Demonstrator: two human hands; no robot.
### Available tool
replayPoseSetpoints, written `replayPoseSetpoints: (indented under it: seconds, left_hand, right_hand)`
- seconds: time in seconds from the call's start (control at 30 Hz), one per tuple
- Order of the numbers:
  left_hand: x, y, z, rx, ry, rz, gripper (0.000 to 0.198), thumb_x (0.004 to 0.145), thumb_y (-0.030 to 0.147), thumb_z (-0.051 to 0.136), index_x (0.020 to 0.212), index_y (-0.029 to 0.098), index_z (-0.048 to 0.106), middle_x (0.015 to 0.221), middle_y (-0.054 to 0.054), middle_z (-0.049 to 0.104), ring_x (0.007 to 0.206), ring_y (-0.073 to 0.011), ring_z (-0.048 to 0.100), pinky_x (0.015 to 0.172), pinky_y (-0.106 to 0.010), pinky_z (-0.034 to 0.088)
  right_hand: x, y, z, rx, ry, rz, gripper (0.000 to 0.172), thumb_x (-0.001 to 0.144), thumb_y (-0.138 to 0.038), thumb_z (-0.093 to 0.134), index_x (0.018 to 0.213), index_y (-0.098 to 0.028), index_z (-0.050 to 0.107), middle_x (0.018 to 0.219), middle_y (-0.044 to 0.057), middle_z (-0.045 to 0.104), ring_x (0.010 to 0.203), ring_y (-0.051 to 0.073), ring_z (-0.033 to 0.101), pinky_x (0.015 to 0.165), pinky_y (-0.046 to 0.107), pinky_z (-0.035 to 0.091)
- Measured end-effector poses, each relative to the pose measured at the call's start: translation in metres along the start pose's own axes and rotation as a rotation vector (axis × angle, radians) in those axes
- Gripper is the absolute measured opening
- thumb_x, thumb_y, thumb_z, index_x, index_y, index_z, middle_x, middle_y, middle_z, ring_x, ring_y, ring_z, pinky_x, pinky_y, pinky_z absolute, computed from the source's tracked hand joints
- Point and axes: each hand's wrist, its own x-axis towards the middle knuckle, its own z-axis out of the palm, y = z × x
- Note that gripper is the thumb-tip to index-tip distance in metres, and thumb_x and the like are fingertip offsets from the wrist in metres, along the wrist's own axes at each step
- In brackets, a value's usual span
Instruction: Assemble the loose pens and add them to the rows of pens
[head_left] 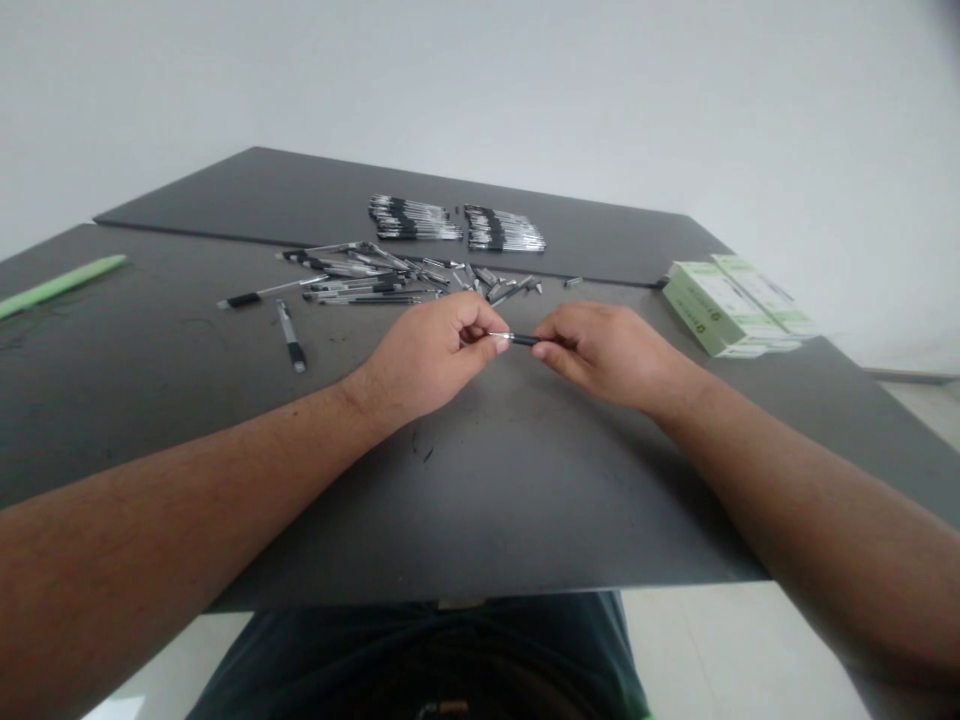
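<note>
We pinch the pen point(523, 340) by its two ends, left hand point(431, 355) and right hand point(609, 352) both closed on it, so it sits level over the table point(525, 490); loose pens point(367, 282) lie near, just beyond.

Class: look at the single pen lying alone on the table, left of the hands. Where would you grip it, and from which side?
Pinch the lone pen at mid-barrel from above, finger and thumb closing on its left and right sides. It lies flat on the table, running away from the viewer, black grip end nearer, with bare surface either side.
</note>
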Motion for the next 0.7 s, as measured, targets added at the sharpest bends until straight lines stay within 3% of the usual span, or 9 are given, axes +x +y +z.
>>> replayPoseSetpoints:
  seconds: [0.1,0.27,0.33,0.47,0.7]
  left_hand:
    - [0.0002,-0.0004,0.0001,0.007,-0.003,-0.011,0.011,0.098,0.030,0.073,0.097,0.021,0.078,0.086,0.000,0.079,0.079,-0.0176,0.071,0.077,-0.031,0.055]
    - [0.0003,0.0000,0.0000,0.000,-0.010,-0.016,0.011,0.098,0.031,0.072,0.097,0.022,0.078,0.088,-0.001,0.080,0.079,-0.0182,0.072,0.077,-0.031,0.055]
    - [0.0002,0.0000,-0.0001,0.005,-0.009,-0.019,0.011,0.098,0.032,0.072,0.097,0.022,0.078,0.088,-0.001,0.080,0.080,-0.0188,0.072,0.078,-0.032,0.055]
    - [0.0000,-0.0009,0.0003,0.014,0.001,-0.032,0.013,0.098,0.034,0.073,0.098,0.023,0.078,0.087,-0.001,0.080,0.079,-0.0189,0.071,0.077,-0.032,0.055]
    - [-0.0004,-0.0030,0.0006,0.005,-0.030,-0.044,0.014,0.098,0.035,0.073,0.100,0.022,0.079,0.086,-0.001,0.078,0.077,-0.0179,0.070,0.072,-0.030,0.053]
  right_hand:
    - [-0.0003,0.0003,0.0008,0.016,-0.005,-0.034,0.023,0.109,-0.033,0.061,0.105,-0.021,0.080,0.094,0.009,0.080,0.087,0.025,0.071,0.080,0.035,0.048]
    - [-0.0004,-0.0010,-0.0004,0.040,0.034,0.037,0.011,0.095,-0.028,0.077,0.103,-0.021,0.075,0.092,0.005,0.078,0.081,0.023,0.068,0.077,0.034,0.048]
    - [0.0000,-0.0011,-0.0009,0.025,0.012,0.042,0.008,0.099,-0.029,0.073,0.099,-0.022,0.075,0.091,0.006,0.078,0.082,0.023,0.068,0.077,0.034,0.048]
    - [0.0001,-0.0014,-0.0005,0.021,-0.029,0.005,0.018,0.108,-0.032,0.063,0.107,-0.022,0.078,0.096,0.009,0.081,0.090,0.026,0.071,0.082,0.036,0.050]
    - [-0.0010,-0.0030,0.0008,0.069,0.023,0.032,0.012,0.096,-0.027,0.070,0.106,-0.021,0.075,0.094,0.006,0.079,0.080,0.022,0.068,0.076,0.032,0.048]
